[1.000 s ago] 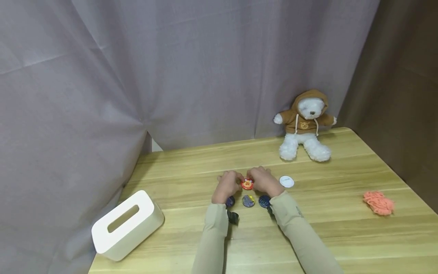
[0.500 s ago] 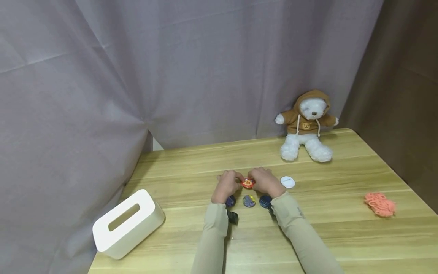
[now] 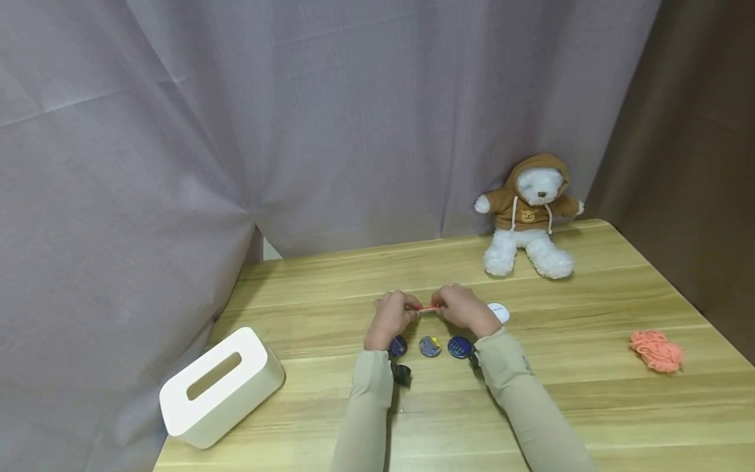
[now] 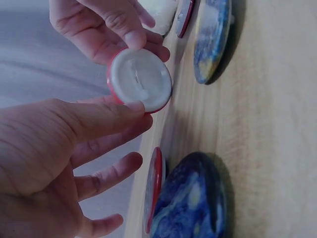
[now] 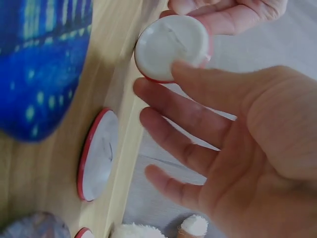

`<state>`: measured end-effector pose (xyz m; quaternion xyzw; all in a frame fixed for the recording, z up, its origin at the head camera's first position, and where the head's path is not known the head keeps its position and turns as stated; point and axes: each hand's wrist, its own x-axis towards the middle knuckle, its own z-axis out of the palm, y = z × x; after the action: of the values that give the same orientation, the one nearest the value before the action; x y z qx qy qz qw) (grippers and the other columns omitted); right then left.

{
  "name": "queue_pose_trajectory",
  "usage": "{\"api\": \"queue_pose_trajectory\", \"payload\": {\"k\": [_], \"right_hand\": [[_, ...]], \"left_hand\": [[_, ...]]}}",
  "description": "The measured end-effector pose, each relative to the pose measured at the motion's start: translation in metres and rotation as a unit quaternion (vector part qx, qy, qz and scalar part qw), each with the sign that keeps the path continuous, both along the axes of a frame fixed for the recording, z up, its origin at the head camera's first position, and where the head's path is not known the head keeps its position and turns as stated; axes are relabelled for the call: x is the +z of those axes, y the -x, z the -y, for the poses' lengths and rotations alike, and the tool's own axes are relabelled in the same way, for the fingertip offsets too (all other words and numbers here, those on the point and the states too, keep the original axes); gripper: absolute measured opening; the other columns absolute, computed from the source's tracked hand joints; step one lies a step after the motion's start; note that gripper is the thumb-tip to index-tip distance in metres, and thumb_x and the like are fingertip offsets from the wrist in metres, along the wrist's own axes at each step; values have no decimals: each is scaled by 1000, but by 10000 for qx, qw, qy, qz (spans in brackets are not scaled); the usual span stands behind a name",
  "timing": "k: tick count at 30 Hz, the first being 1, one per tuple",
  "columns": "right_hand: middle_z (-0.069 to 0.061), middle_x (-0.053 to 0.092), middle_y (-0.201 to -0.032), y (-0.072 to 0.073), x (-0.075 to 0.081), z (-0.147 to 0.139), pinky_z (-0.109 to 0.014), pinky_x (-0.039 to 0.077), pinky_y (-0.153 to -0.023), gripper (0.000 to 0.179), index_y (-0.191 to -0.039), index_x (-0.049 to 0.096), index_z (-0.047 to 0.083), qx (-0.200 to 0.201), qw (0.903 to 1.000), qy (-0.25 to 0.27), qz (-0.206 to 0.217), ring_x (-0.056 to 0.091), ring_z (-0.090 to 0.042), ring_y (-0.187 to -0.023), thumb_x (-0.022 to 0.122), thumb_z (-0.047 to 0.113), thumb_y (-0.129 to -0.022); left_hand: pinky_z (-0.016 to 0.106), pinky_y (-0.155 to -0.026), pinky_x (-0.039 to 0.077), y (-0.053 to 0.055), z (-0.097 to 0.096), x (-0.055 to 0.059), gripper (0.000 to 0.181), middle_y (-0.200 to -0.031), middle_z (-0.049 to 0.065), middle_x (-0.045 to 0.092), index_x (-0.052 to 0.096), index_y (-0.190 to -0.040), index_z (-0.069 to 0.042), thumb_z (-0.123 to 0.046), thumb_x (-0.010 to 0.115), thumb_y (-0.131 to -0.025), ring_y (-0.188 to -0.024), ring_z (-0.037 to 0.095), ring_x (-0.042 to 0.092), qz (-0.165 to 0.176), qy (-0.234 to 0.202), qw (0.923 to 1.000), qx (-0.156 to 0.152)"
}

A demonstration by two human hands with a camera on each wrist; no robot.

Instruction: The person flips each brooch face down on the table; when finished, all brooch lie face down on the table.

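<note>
A red-rimmed pin badge is held between both hands, tipped up so its white back and pin face the wrist cameras. My left hand pinches one edge between thumb and index finger, its other fingers spread. On the opposite edge, the thumb and fingers of my right hand pinch the same badge. Nearer the body lie a dark blue swirl-patterned badge, a blue-and-yellow badge and another blue badge. A white-backed badge lies beside the right hand, and a red-rimmed badge beside the left.
A white tissue box stands at the left of the wooden table. A teddy bear in a brown hoodie sits at the back right against the curtain. Coral yarn lies at the right.
The red badge has tipped from face-up to nearly edge-on in the head view. My right hand has shifted slightly right and away, now partly covering the white-backed badge.
</note>
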<state>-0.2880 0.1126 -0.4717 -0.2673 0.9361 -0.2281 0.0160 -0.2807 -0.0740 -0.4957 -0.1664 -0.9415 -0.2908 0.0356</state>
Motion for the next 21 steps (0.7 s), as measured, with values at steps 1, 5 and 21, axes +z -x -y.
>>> {"api": "queue_pose_trajectory", "payload": {"k": [1, 5, 21], "right_hand": [[0, 66, -73, 0, 0, 0, -42, 46, -67, 9, -84, 74, 6, -33, 10000, 59, -47, 54, -21, -67, 69, -2, -83], [-3, 67, -75, 1, -1, 1, -43, 48, -70, 13, -87, 74, 4, -169, 9996, 205, -104, 57, -23, -70, 67, -5, -83], [2, 55, -66, 3, -9, 4, -35, 46, -62, 16, -88, 65, 2, -225, 9983, 475, -246, 51, -17, -63, 66, -10, -77]], "left_hand": [[51, -90, 34, 0, 0, 0, 7, -90, -8, 77, 82, -89, -17, -11, 80, -85, -93, 20, 62, -26, 5, 10000, 13], [50, -90, 35, 1, 0, 3, 7, -89, -8, 77, 83, -90, -17, -13, 80, -86, -91, 19, 63, -74, 22, 10000, 59], [47, -86, 37, 0, -4, 4, 13, -84, -3, 77, 77, -98, -14, -10, 79, -86, -96, 24, 64, 36, -64, 9998, 162]]}}
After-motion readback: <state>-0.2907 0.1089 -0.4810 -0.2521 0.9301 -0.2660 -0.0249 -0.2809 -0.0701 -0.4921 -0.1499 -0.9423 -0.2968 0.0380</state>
